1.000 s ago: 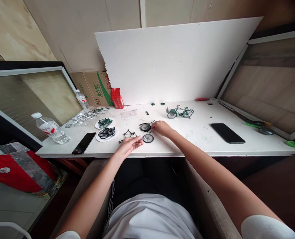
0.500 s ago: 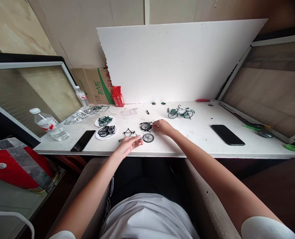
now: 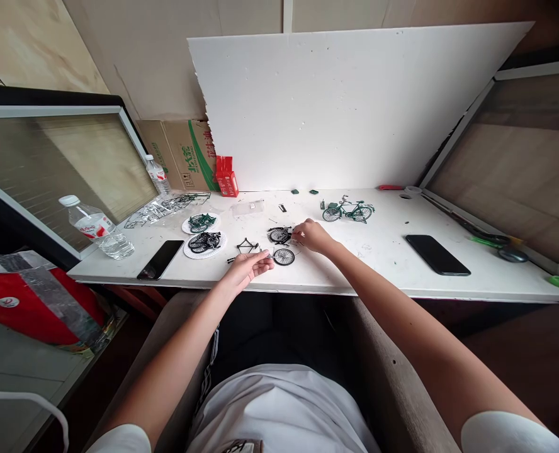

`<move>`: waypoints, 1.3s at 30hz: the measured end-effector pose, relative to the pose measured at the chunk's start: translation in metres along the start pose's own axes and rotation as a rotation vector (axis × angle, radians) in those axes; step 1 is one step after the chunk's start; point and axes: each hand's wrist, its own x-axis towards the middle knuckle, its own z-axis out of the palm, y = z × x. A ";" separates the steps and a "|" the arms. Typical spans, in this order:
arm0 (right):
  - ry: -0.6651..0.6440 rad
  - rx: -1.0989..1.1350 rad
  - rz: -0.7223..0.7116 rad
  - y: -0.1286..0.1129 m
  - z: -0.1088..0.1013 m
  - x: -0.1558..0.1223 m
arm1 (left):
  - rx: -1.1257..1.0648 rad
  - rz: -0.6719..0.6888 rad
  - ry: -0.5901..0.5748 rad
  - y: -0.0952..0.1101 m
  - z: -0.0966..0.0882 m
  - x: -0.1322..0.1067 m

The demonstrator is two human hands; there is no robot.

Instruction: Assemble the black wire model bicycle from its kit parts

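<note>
Steady black wheel [image 3: 284, 257] just right of left hand [image 3: 248, 270], by fingertips; cannot tell whether pinched or merely touched. Work lightly with right hand [image 3: 313, 237], curled beside dark bicycle parts [image 3: 279, 235]; cannot tell whether clamped or apart. Best to avoid side pressure: likely fragile.

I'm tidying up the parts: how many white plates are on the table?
2. One white plate holds green bicycle parts; the other white plate, nearer the front edge of the table, holds black bicycle parts. Neither plate is fully hidden; no others show.
</note>
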 end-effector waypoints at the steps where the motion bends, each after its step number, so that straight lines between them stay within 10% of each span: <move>1: 0.020 -0.008 -0.024 0.001 0.001 0.000 | -0.002 0.001 0.003 0.000 0.000 0.000; 11: 0.202 0.234 -0.020 0.009 0.007 -0.004 | -0.024 0.019 0.014 -0.001 -0.001 -0.002; 16: 0.102 0.387 -0.246 0.009 0.013 -0.012 | -0.029 0.022 0.014 -0.002 -0.001 -0.001; 30: -0.031 0.391 -0.107 0.008 0.017 -0.013 | -0.018 0.055 -0.023 -0.005 -0.005 0.001; 39: 0.036 0.183 -0.313 0.008 0.021 -0.007 | -0.016 0.068 -0.038 -0.006 -0.005 0.001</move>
